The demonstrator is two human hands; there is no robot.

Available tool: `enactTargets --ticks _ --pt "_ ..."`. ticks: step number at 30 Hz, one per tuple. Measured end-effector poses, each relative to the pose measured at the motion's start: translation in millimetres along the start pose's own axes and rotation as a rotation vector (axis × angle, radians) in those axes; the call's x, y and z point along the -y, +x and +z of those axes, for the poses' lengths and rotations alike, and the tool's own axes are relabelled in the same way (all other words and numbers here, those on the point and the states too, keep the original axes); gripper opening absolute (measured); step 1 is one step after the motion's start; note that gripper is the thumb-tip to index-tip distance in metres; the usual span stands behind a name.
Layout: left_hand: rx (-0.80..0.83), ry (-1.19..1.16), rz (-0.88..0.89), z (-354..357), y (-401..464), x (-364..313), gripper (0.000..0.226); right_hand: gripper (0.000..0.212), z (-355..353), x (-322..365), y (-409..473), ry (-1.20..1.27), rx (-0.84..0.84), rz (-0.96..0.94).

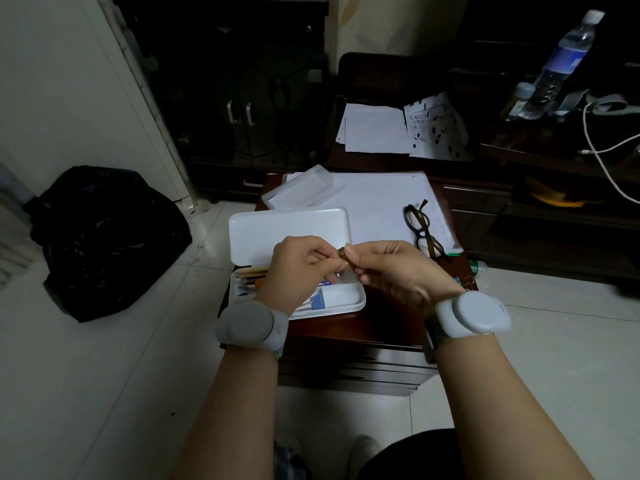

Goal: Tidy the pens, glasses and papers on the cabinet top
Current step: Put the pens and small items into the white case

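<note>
An open white pencil case [289, 228] lies on the dark wooden cabinet top [346, 327], with pens, pencils and a binder clip in its tray. Above the tray my left hand [299, 271] and my right hand [391, 268] pinch a small dark object [343, 253] between their fingertips; what it is I cannot tell. Dark-framed glasses [422, 228] lie folded open on a stack of white papers [374, 199] at the cabinet's back right. A clear plastic box [299, 188] rests on the papers' left part.
More loose papers [377, 128] and a printed sheet [434, 128] lie on a dark chair behind. A water bottle [562, 60] and a white cable [599, 157] sit on the right-hand desk. A black bag [104, 237] is on the tiled floor at left.
</note>
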State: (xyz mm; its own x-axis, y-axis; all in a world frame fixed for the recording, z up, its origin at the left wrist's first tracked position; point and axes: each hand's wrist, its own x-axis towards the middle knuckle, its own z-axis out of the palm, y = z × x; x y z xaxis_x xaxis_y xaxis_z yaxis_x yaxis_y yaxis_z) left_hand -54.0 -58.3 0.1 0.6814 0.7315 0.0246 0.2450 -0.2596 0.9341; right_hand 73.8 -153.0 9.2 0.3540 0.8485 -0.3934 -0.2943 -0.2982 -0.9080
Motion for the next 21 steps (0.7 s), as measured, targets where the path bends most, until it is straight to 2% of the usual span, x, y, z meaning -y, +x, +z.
enactTargets --ticks 5,18,21 --pt "-0.008 0.037 -0.009 3.0 0.8 1.2 0.013 0.006 0.7 0.3 2.8 0.066 -0.042 -0.004" --pt "0.049 0.107 -0.042 0.6 2.5 9.0 0.01 0.001 8.2 -10.9 11.7 -0.148 -0.188 -0.217" --pt "0.049 0.162 -0.028 0.3 1.4 8.5 0.014 0.012 9.3 -12.2 13.7 -0.245 -0.197 -0.247"
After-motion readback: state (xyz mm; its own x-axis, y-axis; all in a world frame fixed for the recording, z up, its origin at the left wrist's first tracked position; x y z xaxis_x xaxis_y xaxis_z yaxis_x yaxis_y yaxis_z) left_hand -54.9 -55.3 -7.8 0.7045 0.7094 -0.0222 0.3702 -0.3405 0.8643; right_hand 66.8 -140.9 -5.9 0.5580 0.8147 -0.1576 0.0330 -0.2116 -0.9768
